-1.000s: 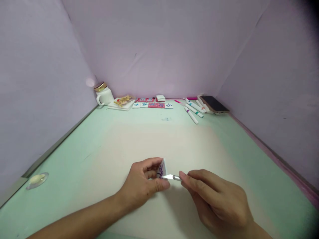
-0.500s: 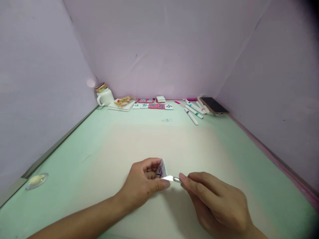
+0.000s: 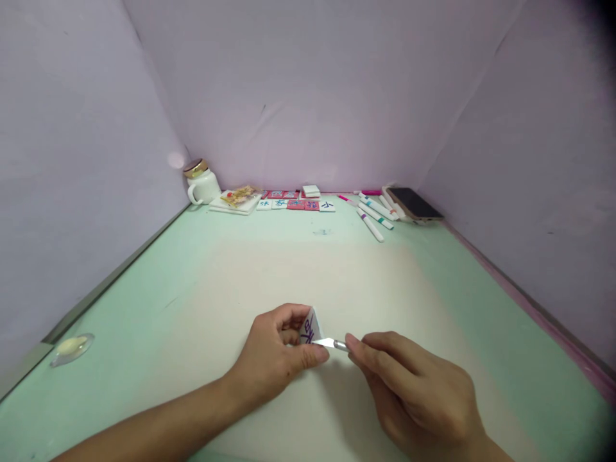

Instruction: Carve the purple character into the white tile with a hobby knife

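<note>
Near the front middle of the table, my left hand (image 3: 282,353) grips a small white tile (image 3: 309,326) between thumb and fingers. The tile is tilted upright and bears a dark purple handwritten character. My right hand (image 3: 418,391) pinches the silver handle of a small craft knife (image 3: 339,345). Its pointed blade reaches left to the lower edge of the tile, just above my left thumb; whether the tip touches the tile cannot be told.
Along the back stand a white mug (image 3: 205,188), white sheets (image 3: 235,203) under a packet, red and white character tiles (image 3: 296,205), several markers (image 3: 370,226) and a phone (image 3: 414,203). A clear dish (image 3: 72,349) lies at the left on the pale green table (image 3: 158,269).
The tile has tipped slightly in my left hand, and its character shows a little more. The knife and both hands stay almost where they were.
</note>
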Motion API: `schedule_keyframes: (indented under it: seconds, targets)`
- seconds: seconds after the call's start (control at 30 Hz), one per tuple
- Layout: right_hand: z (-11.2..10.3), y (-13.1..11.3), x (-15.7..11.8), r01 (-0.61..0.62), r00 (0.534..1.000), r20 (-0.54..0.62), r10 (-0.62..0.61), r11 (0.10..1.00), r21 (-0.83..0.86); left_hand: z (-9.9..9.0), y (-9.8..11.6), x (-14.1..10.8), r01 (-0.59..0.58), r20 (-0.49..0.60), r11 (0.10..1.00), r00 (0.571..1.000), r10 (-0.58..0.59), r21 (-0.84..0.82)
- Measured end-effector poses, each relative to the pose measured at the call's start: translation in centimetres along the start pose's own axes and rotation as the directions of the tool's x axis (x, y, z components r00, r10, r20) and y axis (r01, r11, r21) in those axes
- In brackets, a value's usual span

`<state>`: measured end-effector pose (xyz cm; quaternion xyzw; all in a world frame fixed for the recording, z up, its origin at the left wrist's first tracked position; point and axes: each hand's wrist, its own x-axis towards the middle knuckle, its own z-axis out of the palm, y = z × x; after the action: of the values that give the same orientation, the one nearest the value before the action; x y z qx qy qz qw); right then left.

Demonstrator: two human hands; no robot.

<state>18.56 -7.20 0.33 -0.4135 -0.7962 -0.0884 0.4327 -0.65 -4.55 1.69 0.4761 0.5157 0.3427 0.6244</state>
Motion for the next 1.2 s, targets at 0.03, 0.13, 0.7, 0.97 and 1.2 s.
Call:
schedule_keyframes:
  seconds: [0.03, 0.13, 0.7, 0.97, 1.2]
  targets:
    - [0.0, 0.0, 0.0, 0.005, 1.000, 0.001, -0.005, 1.000, -0.004, 0.0, 0.0, 0.0, -0.001, 0.002, 1.000, 1.000, 0.001, 0.007]
    - [0.0, 0.0, 0.0, 0.006, 1.000, 0.014, -0.006, 1.000, -0.007, 0.1, 0.0, -0.1, -0.007, -0.002, 1.000, 1.000, 0.007, 0.024]
    - [-0.4, 1.0, 0.2, -0.112, 0.992, 0.056, 0.108, 0.992, 0.062, -0.5, -0.1, 0.2, -0.073, -0.028, 0.994, 0.997, 0.071, -0.081]
    - [0.0, 0.1, -0.3, -0.062, 0.997, 0.052, 0.056, 0.992, 0.108, -0.8, 0.1, 0.7, -0.053, -0.009, 0.996, 0.999, 0.052, -0.076]
    - [0.3, 0.3, -0.9, -0.070, 0.996, 0.064, 0.063, 0.992, 0.104, -0.2, 0.1, 0.1, -0.044, -0.003, 0.999, 0.999, 0.044, -0.017]
